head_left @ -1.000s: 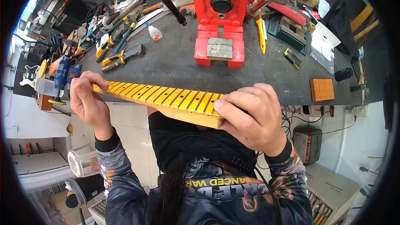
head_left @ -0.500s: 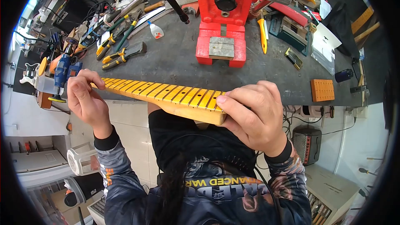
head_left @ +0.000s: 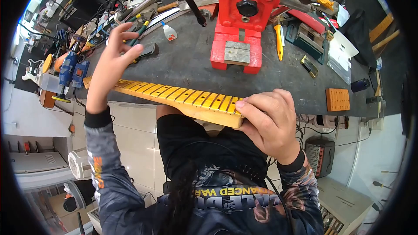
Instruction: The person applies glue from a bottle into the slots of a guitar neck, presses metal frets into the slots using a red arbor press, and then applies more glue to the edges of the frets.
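Observation:
A guitar neck [head_left: 185, 99] with a yellow fretboard, dark fret lines and round dot inlays slants across the view, near the bench's front edge. My right hand [head_left: 272, 119] pinches its squared heel end, thumb on the fretboard and fingers around the side. My left hand [head_left: 109, 65] is raised near the headstock end, its fingers and thumb spread with nothing between them. Part of the headstock is hidden behind that wrist. Just beyond the left fingers lies a dark-headed hand tool [head_left: 149, 51], partly covered by the hand.
A red press [head_left: 249, 8] stands at the back of the dark bench [head_left: 183, 67]. Left of it are a glue bottle [head_left: 169, 31], a blue power tool [head_left: 67, 67] and several hand tools. A yellow-handled brush [head_left: 279, 45] and an orange block with holes [head_left: 337, 99] lie right.
My left hand has let go of the headstock end, risen toward the bench and spread its fingers. My right hand still holds the heel. The view has shifted slightly.

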A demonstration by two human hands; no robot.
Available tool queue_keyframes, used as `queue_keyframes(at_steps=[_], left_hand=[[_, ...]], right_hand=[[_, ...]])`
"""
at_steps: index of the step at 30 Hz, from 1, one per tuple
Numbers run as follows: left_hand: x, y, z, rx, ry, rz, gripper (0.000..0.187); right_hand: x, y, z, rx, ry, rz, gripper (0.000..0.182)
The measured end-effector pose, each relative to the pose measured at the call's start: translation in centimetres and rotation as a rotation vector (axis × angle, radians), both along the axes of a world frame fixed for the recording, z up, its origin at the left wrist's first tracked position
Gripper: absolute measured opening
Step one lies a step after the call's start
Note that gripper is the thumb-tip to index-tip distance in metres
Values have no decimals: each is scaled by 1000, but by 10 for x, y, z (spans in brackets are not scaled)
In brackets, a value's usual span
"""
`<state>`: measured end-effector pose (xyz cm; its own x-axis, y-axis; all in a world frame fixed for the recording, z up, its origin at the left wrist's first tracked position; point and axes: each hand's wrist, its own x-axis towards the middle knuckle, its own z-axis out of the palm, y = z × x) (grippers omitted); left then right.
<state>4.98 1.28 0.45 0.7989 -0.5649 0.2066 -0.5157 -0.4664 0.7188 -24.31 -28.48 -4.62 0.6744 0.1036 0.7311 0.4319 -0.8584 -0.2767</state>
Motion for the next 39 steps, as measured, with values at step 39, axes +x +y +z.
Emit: queue_keyframes(at_steps=[39], left_hand=[[90, -80, -31, 390, 204, -131, 48]], right_hand=[[-5, 16, 18, -149, -168, 4, 48]])
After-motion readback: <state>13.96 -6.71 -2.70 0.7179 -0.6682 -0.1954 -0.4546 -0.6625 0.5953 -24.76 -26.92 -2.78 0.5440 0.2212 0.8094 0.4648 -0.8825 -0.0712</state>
